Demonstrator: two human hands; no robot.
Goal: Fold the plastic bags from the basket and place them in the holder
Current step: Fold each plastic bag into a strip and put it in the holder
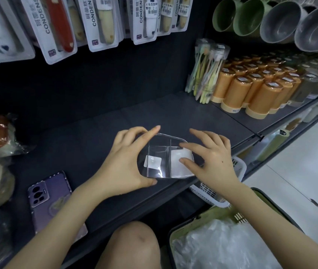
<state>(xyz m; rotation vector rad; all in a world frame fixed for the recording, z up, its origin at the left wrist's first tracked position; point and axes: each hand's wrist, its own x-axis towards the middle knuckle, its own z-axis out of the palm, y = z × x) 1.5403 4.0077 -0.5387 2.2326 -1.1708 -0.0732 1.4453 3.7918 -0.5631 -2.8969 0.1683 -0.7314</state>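
Far to the left of the holder, a purple phone (51,199) lies flat on the dark shelf (96,148). The left hand (123,160) grips the clear holder (160,148) from its left side, with the thumb at the near edge and the forefinger bent over the far rim, so the holder stands steady on the shelf. In the right compartment of the holder lies a folded white bag (180,170). The right hand (212,160) comes from the right side of the holder, and its fingers are spread and nearly straight, pressing on this bag rather than closing around it. The left compartment looks free.

The next bags (222,245) lie in the green basket (170,241), below and to the right of the holder, so the right hand is the nearer one. I think a white slatted basket (208,193) under the right wrist may hinder this reach a little.
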